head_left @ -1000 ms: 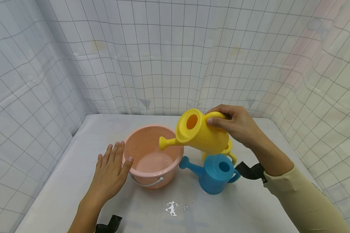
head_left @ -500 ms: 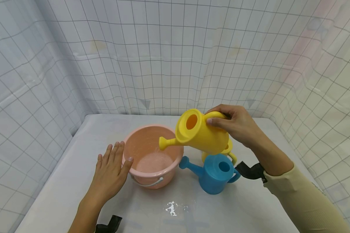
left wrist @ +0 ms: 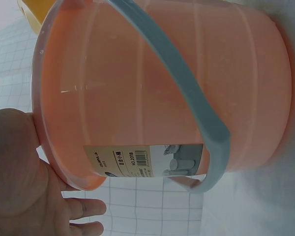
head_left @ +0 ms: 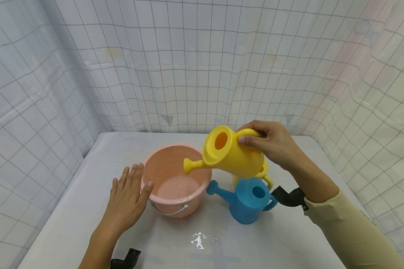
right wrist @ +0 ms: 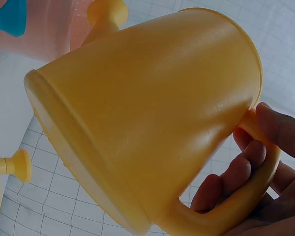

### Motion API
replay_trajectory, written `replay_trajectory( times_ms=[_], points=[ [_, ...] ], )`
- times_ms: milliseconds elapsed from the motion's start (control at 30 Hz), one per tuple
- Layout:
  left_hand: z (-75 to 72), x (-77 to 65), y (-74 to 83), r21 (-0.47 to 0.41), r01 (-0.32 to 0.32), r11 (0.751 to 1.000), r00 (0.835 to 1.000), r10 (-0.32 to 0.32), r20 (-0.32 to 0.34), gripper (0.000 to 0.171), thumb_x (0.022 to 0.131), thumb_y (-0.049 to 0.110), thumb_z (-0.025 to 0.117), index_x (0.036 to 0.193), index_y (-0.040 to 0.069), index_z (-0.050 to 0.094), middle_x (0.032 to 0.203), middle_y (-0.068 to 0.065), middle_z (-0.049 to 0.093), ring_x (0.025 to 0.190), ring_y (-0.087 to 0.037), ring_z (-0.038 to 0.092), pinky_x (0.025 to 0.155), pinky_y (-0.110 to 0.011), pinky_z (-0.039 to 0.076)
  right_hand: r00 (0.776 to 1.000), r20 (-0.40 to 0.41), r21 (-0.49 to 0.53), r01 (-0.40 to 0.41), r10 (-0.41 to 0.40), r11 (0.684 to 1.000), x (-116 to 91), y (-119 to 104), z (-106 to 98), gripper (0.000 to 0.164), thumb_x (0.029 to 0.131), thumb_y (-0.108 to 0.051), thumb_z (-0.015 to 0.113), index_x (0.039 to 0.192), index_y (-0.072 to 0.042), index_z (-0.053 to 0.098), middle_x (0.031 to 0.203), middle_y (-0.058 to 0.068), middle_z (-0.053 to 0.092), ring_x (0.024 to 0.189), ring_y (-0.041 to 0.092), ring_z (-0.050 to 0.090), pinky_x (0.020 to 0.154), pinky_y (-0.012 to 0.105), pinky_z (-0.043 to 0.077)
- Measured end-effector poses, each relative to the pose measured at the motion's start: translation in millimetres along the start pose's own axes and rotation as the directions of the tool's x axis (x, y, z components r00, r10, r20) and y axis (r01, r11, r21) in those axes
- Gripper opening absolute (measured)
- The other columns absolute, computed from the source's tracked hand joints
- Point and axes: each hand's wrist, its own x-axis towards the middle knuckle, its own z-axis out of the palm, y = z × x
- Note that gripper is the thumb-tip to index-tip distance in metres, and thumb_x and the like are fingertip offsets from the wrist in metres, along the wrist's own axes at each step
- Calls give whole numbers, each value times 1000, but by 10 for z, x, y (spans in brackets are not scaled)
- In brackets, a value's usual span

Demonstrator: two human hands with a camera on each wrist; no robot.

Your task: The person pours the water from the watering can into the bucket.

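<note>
A: What is seen nearest?

B: A wet patch (head_left: 198,241) on the white-covered table (head_left: 286,239), then the left hand (head_left: 128,203). The pink bucket (head_left: 195,206) is placed just beside its fingers, and the rim is touched on the left. The 4 fingers are held straight and the thumb is spread wide from them.

A: And to the bucket's right?

B: A blue watering can (head_left: 245,209) is stood upright, its spout pointed toward the bucket.

A: Where is the tilted yellow watering can (head_left: 240,158) held?

B: In the right hand (head_left: 272,145), raised above the table. Its handle is wrapped by the fingers, closed narrowly around it, with the thumb laid along the upper end. The spout is held over the bucket's mouth.

A: What is set farther back?

B: Another yellow can (head_left: 263,174), partly hidden by the 2 other cans. Last, the table is bordered on 3 sides by grid-patterned sheeting (head_left: 202,74).
</note>
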Motion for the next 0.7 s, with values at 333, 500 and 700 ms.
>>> replay_trajectory(
  times_ms=[333, 500, 700],
  points=[
    [-8, 5, -1, 2, -3, 1000, 1000, 3, 9, 69, 101, 51, 26, 153, 12, 3, 159, -19, 8, 147, -38, -4, 112, -66, -2, 1000, 1, -1, 0, 0, 1000, 9, 2, -11, 27, 88, -32, 66, 108, -15, 68, 101, 3, 67, 86, 21, 60, 76, 28, 55],
    [-10, 6, -1, 1, -1, 1000, 1000, 1, 10, 69, 100, 51, 26, 153, 12, 3, 159, -19, 8, 147, -38, -4, 112, -66, -2, 1000, -3, 2, -7, 7, 1000, 12, -9, -11, 27, 88, -32, 66, 108, -15, 68, 101, 3, 67, 85, 21, 60, 75, 28, 55],
    [-7, 7, -8, 0, -3, 1000, 1000, 3, 6, 69, 101, 51, 26, 153, 12, 4, 159, -19, 9, 148, -38, -3, 112, -66, -2, 1000, -6, 5, 3, -3, 1000, 19, -12, -11, 26, 88, -32, 67, 108, -15, 68, 101, 2, 67, 85, 21, 60, 75, 28, 55]
  ],
)
